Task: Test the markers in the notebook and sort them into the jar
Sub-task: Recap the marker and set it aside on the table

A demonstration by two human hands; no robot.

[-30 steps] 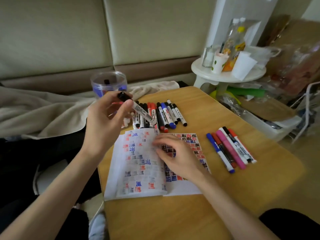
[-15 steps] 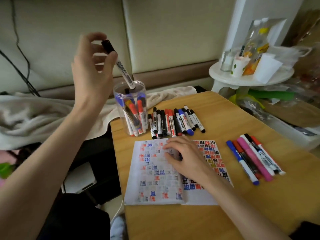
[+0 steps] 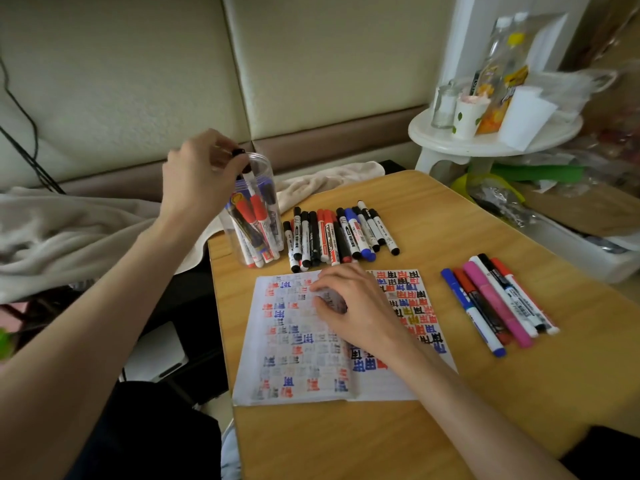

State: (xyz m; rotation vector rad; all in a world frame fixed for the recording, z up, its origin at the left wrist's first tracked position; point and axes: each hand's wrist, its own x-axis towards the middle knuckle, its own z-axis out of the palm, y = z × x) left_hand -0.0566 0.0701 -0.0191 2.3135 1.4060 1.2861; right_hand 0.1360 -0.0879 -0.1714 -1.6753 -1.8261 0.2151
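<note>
Head view: clear jar (image 3: 268, 175) of markers (image 3: 258, 212)

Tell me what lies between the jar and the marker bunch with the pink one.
In the head view, a row of black, red and blue markers lies beside the jar, behind the notebook; then bare table up to that bunch.

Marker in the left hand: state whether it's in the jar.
Partly in: marker body inside jar, cap above rim, pinched by left hand.

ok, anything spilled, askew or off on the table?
Nothing stands out. The jar stands upright, the left hand holding a marker at its mouth; the back marker row and right marker row lie tidy; the right hand rests on the open notebook.
</note>
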